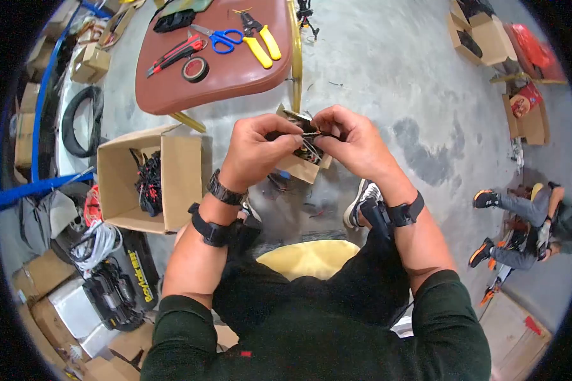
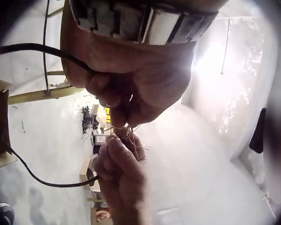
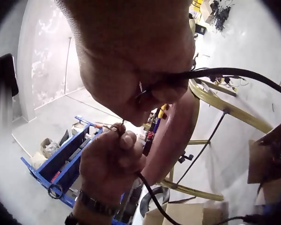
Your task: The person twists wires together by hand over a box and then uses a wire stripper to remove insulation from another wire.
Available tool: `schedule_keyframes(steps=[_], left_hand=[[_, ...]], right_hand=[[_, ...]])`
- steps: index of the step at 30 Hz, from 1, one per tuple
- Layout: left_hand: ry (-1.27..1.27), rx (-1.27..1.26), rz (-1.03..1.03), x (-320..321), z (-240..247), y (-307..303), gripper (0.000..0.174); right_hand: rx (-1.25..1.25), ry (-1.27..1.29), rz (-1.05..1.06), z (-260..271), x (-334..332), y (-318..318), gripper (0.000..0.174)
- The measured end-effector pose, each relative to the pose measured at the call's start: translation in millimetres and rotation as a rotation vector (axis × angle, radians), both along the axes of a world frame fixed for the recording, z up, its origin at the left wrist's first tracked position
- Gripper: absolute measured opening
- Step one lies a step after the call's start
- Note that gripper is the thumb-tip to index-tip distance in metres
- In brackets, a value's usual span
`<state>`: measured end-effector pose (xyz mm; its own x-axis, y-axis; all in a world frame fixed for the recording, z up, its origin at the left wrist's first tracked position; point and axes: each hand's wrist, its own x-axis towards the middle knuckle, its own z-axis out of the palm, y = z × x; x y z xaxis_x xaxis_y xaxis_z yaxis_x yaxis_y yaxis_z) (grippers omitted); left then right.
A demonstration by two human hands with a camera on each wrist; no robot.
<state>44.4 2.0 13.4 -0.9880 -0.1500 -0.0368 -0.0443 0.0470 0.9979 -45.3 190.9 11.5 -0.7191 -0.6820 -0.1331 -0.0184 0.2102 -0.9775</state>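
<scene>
On the left, a cardboard box holds tangled black cables. On the brown padded seat, a utility knife lies near the left edge, a tape roll toward the near edge, blue-handled scissors mid-seat, and yellow-handled wire strippers by the right edge. The left hand, fingers curled, pinches one black cable. Bare wire strands show between both hands' fingertips, above a small cardboard box; whether they are joined, I cannot tell, and no tape shows around them. The right hand, fingers also curled, pinches another black cable.
</scene>
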Motion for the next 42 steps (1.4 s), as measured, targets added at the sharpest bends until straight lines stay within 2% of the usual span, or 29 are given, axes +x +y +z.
schedule_keyframes(steps=[2, 3, 8, 10, 14, 20, 30, 39, 42], left_hand=[[-0.077, 0.092, 0.008, 0.3, 0.6, -1.6, 0.011], [-0.109, 0.059, 0.022, 0.5, 1.9, -2.1, 0.01], [-0.119, 0.178, 0.017, 2.0, 0.2, -6.0, 0.006], [-0.113, 0.265, 0.021, 2.3, 0.2, -5.7, 0.006], [-0.127, 0.277, 0.03, 0.7, -1.8, -7.9, 0.007], [-0.103, 0.293, 0.036, -0.5, -4.5, -8.0, 0.009], [-0.098, 0.22, 0.059, -0.2, -5.4, -6.9, 0.008], [-0.017, -0.026, 0.045, 3.2, 4.4, -0.7, 0.004], [0.076, -0.207, 0.013, 3.8, -2.9, -3.3, 0.004]], right_hand=[[-0.017, 0.116, -0.034, 1.0, 0.5, -1.6, 0.023], [-0.035, 0.191, -0.019, 2.9, -0.1, -1.4, 0.022], [-0.123, 0.572, 0.001, -4.2, -4.5, -1.9, 0.02], [-0.153, 0.632, -0.01, -4.8, -4.7, -2.9, 0.02], [-0.203, 0.719, -0.004, -4.5, -7.8, -4.3, 0.021], [-0.16, 0.712, 0.008, -4.8, -7.9, -2.3, 0.016], [-0.143, 0.741, 0.041, -4.3, -8.3, -2.3, 0.017], [-0.169, 0.7, 0.043, -3.9, -6.2, -1.7, 0.018], [-0.135, 0.65, 0.048, -3.0, -7.0, 0.2, 0.018]])
